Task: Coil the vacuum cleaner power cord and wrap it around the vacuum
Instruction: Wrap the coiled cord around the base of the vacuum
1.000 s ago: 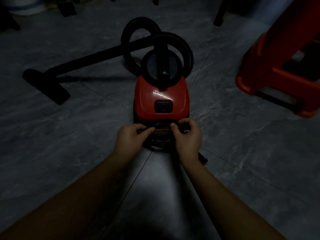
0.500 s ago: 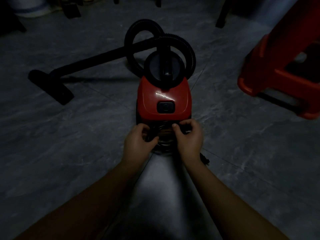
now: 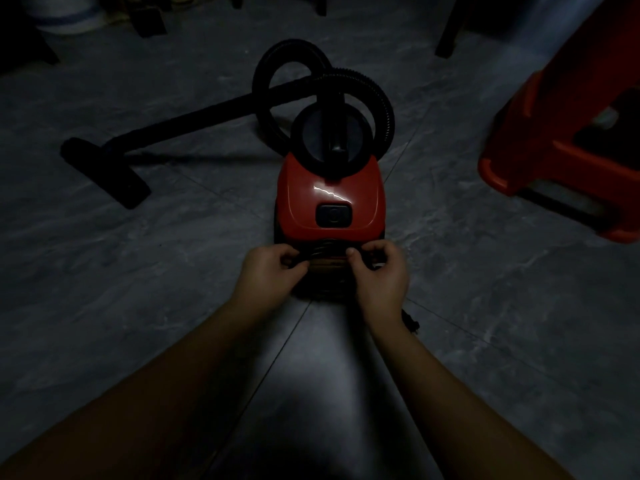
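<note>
Between the two hands, at the near end of the red vacuum (image 3: 332, 199), dark loops of the power cord (image 3: 320, 252) lie against the rear of the body, just below the black button (image 3: 334, 214). The left hand (image 3: 268, 271) has its fingers curled, with thumb and fingertips pinching a strand of the cord at the vacuum's left rear corner. The right hand (image 3: 379, 275) has its thumb drawn towards the curled fingers, gripping the cord at the right rear corner; the dim light hides how many strands it takes in. Just beside the right wrist, on its outer side, a dark plug (image 3: 410, 322) lies on the floor (image 3: 173, 271), touching neither hand. Beyond the hands, a ribbed black hose (image 3: 382, 105) loops from the far end of the vacuum. Its rigid tube (image 3: 194, 116) runs off to the left of the left hand and ends in a floor nozzle (image 3: 107, 171) flat on the grey marbled tiles. Well to the right of the right hand stands a red plastic stool (image 3: 554, 140), cut off by the frame edge.
</note>
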`<control>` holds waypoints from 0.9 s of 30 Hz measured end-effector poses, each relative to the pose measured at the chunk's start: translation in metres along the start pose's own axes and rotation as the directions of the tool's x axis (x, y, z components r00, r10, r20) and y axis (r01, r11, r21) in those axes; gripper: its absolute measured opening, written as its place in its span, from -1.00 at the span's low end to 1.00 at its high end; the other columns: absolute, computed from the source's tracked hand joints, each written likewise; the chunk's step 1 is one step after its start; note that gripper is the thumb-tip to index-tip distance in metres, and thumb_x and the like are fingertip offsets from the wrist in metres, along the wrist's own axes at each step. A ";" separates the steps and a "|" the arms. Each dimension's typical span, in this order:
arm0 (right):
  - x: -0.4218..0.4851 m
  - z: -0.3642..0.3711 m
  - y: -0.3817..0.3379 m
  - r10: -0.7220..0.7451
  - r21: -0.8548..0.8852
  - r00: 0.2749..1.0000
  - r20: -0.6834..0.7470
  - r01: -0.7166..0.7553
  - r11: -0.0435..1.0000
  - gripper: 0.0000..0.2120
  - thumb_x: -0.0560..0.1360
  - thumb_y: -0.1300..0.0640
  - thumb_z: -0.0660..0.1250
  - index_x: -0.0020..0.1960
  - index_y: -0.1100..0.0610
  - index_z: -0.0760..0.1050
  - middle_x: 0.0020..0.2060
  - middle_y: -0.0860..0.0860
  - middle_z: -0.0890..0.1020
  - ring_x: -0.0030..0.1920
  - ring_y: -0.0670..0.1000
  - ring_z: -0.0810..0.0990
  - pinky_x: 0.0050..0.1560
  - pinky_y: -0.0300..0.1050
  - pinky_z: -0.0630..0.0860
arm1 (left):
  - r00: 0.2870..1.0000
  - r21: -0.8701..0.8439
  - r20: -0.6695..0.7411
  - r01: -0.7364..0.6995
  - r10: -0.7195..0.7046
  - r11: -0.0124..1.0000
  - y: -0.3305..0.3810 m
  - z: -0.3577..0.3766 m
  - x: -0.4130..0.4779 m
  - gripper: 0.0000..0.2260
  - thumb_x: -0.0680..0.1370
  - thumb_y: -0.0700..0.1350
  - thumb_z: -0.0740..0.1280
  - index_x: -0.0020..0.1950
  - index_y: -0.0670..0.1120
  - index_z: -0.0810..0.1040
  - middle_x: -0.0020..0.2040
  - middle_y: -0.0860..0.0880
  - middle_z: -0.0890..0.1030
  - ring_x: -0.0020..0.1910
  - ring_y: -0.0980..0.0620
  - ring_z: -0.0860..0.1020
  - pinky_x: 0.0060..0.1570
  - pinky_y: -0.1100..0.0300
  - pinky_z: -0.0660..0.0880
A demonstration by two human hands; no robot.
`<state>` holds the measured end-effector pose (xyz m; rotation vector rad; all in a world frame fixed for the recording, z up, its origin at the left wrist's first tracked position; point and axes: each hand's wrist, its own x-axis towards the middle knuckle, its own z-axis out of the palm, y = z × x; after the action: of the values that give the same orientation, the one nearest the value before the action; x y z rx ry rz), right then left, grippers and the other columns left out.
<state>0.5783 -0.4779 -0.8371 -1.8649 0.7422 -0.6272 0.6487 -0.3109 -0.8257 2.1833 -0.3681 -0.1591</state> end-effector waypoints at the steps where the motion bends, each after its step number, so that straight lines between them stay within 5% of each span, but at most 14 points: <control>1: 0.000 0.000 0.000 0.001 -0.002 1.000 -0.003 -0.001 1.000 -0.82 0.42 0.00 0.50 -0.08 0.00 0.54 -0.10 -0.10 0.61 -0.05 -0.13 0.59 -0.03 -0.23 0.52 | 1.000 0.001 0.024 0.011 -0.011 1.000 0.000 -0.002 0.003 -0.90 0.47 -0.15 0.50 -0.04 -0.10 0.70 -0.25 0.03 0.68 -0.29 0.19 0.62 -0.22 0.31 0.53; 6: 0.002 0.000 -0.002 -0.002 -0.009 1.000 -0.015 0.002 1.000 -0.83 0.42 0.01 0.50 -0.10 -0.02 0.52 -0.11 -0.11 0.60 -0.05 -0.12 0.58 -0.04 -0.26 0.49 | 0.988 -0.031 0.129 0.095 -0.090 0.995 0.003 -0.008 0.015 -0.90 0.47 -0.12 0.51 -0.06 -0.05 0.65 -0.28 0.08 0.60 -0.34 0.26 0.55 -0.34 0.53 0.41; 15: 0.002 0.000 -0.002 -0.011 -0.020 1.000 0.003 0.011 1.000 -0.83 0.42 -0.03 0.48 -0.10 -0.04 0.51 -0.12 -0.12 0.60 -0.05 -0.11 0.58 -0.01 -0.10 0.57 | 0.963 -0.297 0.002 0.257 -0.269 0.920 -0.006 0.010 -0.003 -0.77 0.43 -0.10 0.55 0.06 -0.11 0.69 -0.14 0.02 0.69 -0.18 0.19 0.65 -0.12 0.40 0.55; 27: 0.003 -0.001 -0.004 0.000 -0.043 1.000 0.020 0.000 0.999 -0.83 0.42 -0.02 0.49 -0.11 -0.03 0.52 -0.13 -0.14 0.60 -0.05 -0.13 0.58 0.00 -0.13 0.57 | 0.959 -0.293 0.061 0.283 -0.277 0.913 -0.006 0.007 -0.001 -0.81 0.41 -0.26 0.55 -0.02 -0.10 0.66 -0.24 0.03 0.67 -0.33 0.20 0.63 -0.28 0.44 0.52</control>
<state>0.5799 -0.4794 -0.8327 -1.9078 0.7481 -0.5964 0.6473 -0.3123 -0.8346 1.9233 -0.0322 -0.3705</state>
